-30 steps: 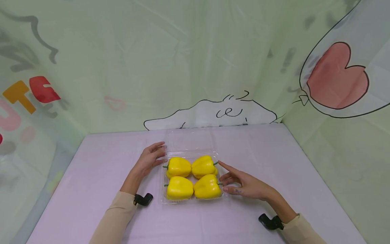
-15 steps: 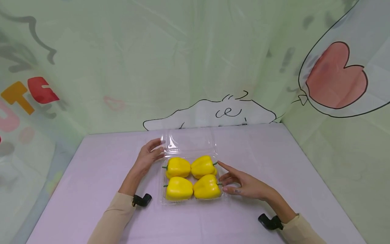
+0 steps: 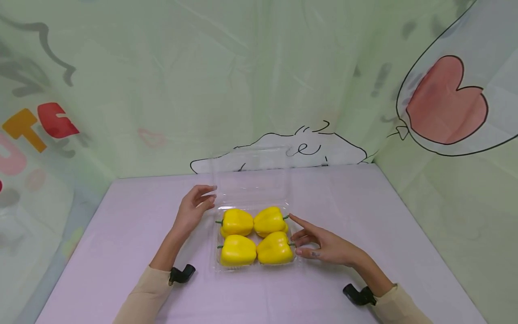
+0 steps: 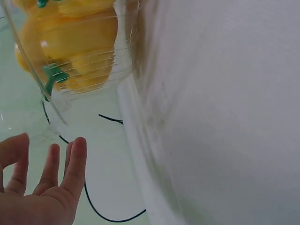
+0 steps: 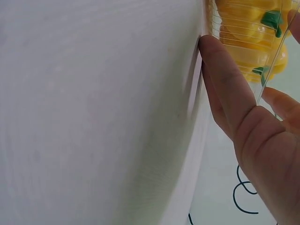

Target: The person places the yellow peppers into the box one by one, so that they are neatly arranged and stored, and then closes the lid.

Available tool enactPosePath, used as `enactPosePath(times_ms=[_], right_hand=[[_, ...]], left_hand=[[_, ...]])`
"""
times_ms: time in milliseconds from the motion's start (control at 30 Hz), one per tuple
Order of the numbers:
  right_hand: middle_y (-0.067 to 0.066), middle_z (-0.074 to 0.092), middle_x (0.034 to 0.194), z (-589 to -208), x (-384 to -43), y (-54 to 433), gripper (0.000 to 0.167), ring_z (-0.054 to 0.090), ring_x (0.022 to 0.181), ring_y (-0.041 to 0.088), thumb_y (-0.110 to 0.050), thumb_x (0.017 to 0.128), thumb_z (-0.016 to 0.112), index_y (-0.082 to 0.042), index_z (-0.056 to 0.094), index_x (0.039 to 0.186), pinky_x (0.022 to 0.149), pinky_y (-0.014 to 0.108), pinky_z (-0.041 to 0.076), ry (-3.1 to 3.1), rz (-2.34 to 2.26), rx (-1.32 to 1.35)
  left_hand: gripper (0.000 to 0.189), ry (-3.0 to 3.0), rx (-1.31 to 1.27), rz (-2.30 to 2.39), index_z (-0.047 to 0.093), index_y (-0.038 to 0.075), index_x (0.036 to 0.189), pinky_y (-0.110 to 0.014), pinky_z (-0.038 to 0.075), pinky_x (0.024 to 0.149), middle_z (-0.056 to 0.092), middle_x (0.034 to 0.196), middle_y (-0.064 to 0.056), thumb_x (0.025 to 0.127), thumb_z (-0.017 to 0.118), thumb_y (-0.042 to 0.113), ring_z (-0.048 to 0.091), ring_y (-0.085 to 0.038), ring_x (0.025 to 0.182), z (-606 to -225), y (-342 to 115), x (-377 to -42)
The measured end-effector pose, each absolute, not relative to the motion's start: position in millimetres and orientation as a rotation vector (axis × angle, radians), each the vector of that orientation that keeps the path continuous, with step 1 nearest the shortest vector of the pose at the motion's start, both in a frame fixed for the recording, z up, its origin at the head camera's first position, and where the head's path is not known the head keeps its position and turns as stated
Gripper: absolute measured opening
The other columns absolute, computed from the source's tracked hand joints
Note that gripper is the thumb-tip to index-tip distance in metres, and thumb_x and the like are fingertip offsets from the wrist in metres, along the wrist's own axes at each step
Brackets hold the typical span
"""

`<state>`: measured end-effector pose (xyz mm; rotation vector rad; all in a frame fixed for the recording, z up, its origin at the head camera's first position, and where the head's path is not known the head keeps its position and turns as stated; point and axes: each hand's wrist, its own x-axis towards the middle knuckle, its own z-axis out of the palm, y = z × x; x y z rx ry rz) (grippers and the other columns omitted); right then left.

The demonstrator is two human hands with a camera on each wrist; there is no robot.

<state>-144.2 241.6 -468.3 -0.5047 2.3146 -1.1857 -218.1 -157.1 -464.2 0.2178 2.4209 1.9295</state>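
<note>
Several yellow bell peppers [image 3: 238, 249] with green stems lie in a clear plastic clamshell container [image 3: 226, 268] in the head view. Its hinged lid [image 3: 252, 184] stands raised at the far side, tilted back. My left hand [image 3: 193, 207] has loosely bent fingers, with the fingertips right at the lid's left edge. In the left wrist view those fingers are spread below the container's corner, with nothing between them. My right hand [image 3: 325, 245] lies along the container's right side, its index fingertip by a pepper stem. In the right wrist view, straight fingers [image 5: 229, 75] reach along the ribbed wall.
The container rests on a table with a pale lilac cloth [image 3: 344, 202]. Behind it hangs a light green backdrop [image 3: 182, 90] with line drawings. A black wrist camera [image 3: 183, 273] sits on the left wrist, another [image 3: 359, 294] on the right.
The lid has swung up from lying low behind the peppers to standing higher against the backdrop. My left hand has drawn slightly left. The right hand and the peppers stay in place.
</note>
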Motion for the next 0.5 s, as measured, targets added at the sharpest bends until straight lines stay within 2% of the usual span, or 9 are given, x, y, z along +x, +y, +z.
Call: enactPosePath(times_ms=[233, 433, 500], right_hand=[[0.016, 0.065, 0.143, -467, -144, 242, 0.09, 0.068, 0.126, 0.029, -0.036, 0.099, 0.074, -0.03, 0.019, 0.171, 0.113, 0.06, 0.052, 2.313, -1.186, -0.496], [0.018, 0.064, 0.143, -468, -144, 242, 0.089, 0.068, 0.126, 0.03, -0.034, 0.1, 0.072, -0.027, 0.018, 0.171, 0.113, 0.06, 0.052, 2.313, -1.19, -0.542], [0.019, 0.064, 0.144, -468, -144, 243, 0.088, 0.068, 0.127, 0.031, -0.033, 0.101, 0.071, -0.023, 0.019, 0.171, 0.113, 0.06, 0.052, 2.311, -1.19, -0.547]], left_hand=[[0.034, 2.441, 0.181, 1.806, 0.059, 0.005, 0.143, -0.049, 0.055, 0.111, 0.058, 0.152, -0.019, 0.113, 0.048, 0.017, 0.06, -0.04, 0.138, -457, -165, -197], [0.053, 2.39, 0.125, 1.678, 0.048, 0.006, 0.155, -0.053, 0.05, 0.117, 0.049, 0.162, -0.02, 0.116, 0.034, 0.038, 0.053, -0.043, 0.146, -445, -170, -169], [0.06, 2.375, 0.153, 1.634, 0.043, 0.007, 0.16, -0.053, 0.049, 0.119, 0.044, 0.166, -0.019, 0.116, 0.028, 0.045, 0.05, -0.044, 0.148, -441, -172, -159]])
